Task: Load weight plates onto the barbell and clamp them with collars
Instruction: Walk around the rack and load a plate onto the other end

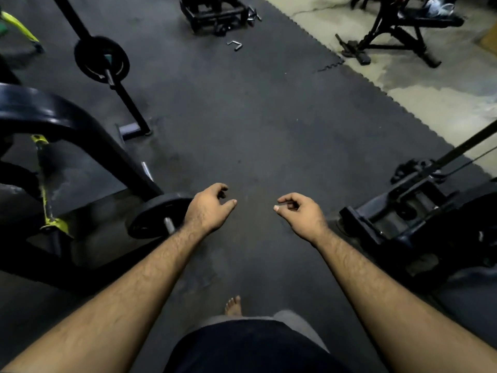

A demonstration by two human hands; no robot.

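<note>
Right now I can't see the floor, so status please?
Both hands empty, loosely curled. Plate on bar end, left. Mat ahead.

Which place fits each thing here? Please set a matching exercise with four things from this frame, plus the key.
Things:
1. weight plate
2. metal clips
3. bench
4. bare foot

Places:
A. on the pale floor, top right
B. bottom centre, on the dark mat
C. beside the left hand, on a bar end
D. on the dark mat, top centre, lying loose

Pairs: 1-C, 2-D, 3-A, 4-B
</note>
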